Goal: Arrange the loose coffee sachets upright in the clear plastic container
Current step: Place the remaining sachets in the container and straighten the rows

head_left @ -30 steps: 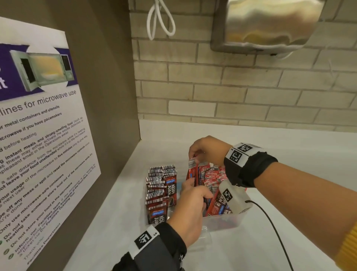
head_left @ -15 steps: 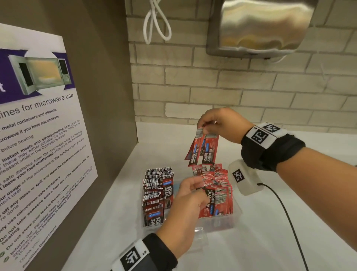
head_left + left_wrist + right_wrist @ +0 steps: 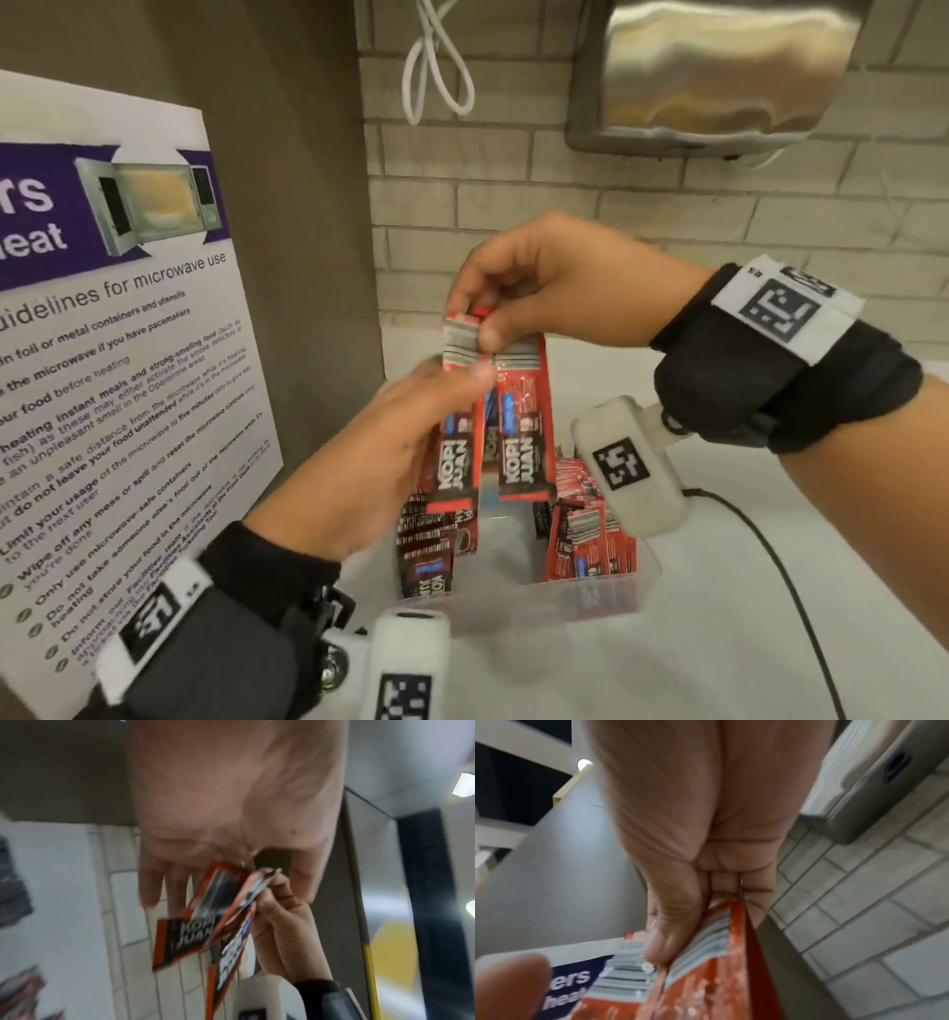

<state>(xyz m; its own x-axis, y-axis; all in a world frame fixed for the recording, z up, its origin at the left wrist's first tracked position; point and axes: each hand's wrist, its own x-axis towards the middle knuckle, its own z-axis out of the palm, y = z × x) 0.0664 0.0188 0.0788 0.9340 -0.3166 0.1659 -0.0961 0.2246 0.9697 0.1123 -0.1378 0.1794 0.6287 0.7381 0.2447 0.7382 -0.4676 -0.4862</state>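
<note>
Sachets (image 3: 490, 421) lifted higher than before, right hand (image 3: 544, 277) pinching their tops above container (image 3: 606, 591), left hand (image 3: 380, 462) risen, fingers straight, touching them.

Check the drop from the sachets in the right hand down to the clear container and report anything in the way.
The right hand pinches the held sachets by their tops above the clear container. The left hand reaches up against them from the left. Below, the middle of the container looks open between the left row and the right bunch; nothing visible blocks it.

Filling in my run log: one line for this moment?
right hand: pinches sachets by top | left hand: touches them | container: below, part-filled
</note>
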